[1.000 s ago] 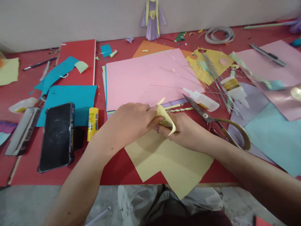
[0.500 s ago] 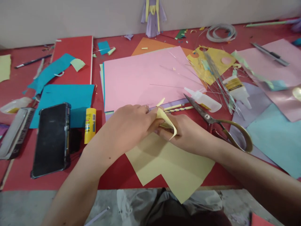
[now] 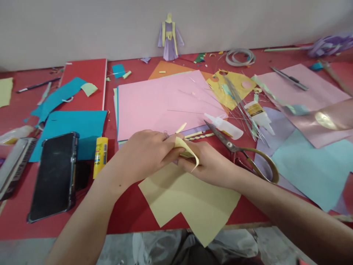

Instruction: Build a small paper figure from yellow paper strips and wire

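Observation:
Between my two hands a small piece of pale yellow paper [image 3: 190, 150] is held, curled over at its right side. My left hand [image 3: 150, 152] is closed, with fingertips pinching the paper's left part. My right hand [image 3: 208, 158] grips its other side with bent fingers, partly hidden behind the curl. Under both hands lies a larger pale yellow sheet [image 3: 190, 200] with a notch cut from its front edge. Just beyond the fingers are thin rolled paper sticks [image 3: 200, 136], some patterned. Scissors [image 3: 234, 147] lie open right of my right hand.
A phone [image 3: 53, 176], a yellow glue stick [image 3: 100, 157] and blue paper [image 3: 91, 136] lie at left. Pink sheets [image 3: 162, 99] are stacked behind. Glue bottles [image 3: 226, 127], wires [image 3: 242, 106] and a craft knife [image 3: 289, 78] lie right. A paper doll [image 3: 170, 40] leans on the wall.
The view has tilted up and shifted slightly right, so the whole paper doll now shows. Both hands keep nearly the same hold on the small yellow paper.

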`<state>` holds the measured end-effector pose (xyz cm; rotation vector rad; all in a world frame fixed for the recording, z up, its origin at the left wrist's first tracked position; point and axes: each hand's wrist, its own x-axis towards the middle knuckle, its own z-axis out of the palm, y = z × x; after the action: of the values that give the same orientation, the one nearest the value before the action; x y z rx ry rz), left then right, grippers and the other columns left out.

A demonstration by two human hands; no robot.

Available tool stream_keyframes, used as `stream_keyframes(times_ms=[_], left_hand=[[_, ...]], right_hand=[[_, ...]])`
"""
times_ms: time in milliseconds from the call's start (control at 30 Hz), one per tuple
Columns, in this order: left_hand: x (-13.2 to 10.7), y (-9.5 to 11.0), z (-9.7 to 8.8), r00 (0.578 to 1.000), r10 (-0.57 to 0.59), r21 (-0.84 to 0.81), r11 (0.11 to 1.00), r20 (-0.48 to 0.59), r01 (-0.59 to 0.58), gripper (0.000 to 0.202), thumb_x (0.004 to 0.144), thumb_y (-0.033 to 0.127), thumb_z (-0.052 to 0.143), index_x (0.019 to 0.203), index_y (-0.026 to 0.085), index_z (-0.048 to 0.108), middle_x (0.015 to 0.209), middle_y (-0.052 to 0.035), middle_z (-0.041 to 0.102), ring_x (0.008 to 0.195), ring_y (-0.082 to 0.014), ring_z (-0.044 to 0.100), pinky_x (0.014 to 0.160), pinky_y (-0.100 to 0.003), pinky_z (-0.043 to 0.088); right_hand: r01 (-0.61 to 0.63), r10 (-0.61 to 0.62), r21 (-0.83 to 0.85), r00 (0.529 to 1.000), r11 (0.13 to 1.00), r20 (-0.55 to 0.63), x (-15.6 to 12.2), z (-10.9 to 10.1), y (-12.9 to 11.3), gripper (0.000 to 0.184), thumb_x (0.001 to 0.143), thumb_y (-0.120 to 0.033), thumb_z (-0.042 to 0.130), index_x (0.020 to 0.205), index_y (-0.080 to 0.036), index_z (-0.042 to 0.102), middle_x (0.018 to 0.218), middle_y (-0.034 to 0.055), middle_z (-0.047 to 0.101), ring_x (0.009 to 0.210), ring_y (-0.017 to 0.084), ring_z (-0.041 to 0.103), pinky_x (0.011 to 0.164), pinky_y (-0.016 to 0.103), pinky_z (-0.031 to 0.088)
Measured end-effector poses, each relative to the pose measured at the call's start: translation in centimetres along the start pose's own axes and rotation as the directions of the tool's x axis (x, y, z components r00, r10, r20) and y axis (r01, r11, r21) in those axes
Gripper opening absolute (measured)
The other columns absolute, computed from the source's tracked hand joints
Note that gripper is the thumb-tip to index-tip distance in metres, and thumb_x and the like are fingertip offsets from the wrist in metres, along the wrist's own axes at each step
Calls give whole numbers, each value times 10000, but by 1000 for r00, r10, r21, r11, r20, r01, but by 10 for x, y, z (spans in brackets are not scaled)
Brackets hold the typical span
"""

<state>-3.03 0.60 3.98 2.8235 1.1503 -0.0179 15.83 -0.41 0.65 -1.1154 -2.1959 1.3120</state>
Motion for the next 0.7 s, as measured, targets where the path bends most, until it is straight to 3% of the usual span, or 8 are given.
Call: stream_keyframes(times_ms=[200,333,500,700], left_hand=[[-1,-3,1,990,-12,-131,991,-139,-7,412,1025,417,300,1053,170,628,776,-35,699,732,-167,664,632,-261,454],[-1,-3,2,979,-47,-159,987,-199,15,409,1037,395,258,1163,190,588,703,-9,677,644,-147,631,577,-246,416],[-1,-6,6,940,24,-81,995,-339,-54,382,1040,350,269,1141,177,594,653,9,646,594,-132,601,530,-252,371],[-2,-9,11,872,224,152,973,-436,-174,336,1013,336,406,1290,165,492,695,15,646,625,-144,600,547,-258,383]], right_hand=[[30,-12,227,997,973,-77,-3,-1,-6,124,863,-181,486,748,-183,532,642,-39,496,574,93,452,542,224,345],[-2,42,404,995,915,-89,-3,2,-4,220,908,-263,481,700,-192,480,607,-59,418,518,77,375,503,219,323],[-153,153,675,986,721,60,-1,2,0,290,930,-392,474,732,-184,513,519,-100,287,433,60,201,398,207,182],[-309,126,813,950,493,285,2,-7,-4,198,852,-276,480,686,-176,518,442,-116,253,373,46,158,341,171,159]])
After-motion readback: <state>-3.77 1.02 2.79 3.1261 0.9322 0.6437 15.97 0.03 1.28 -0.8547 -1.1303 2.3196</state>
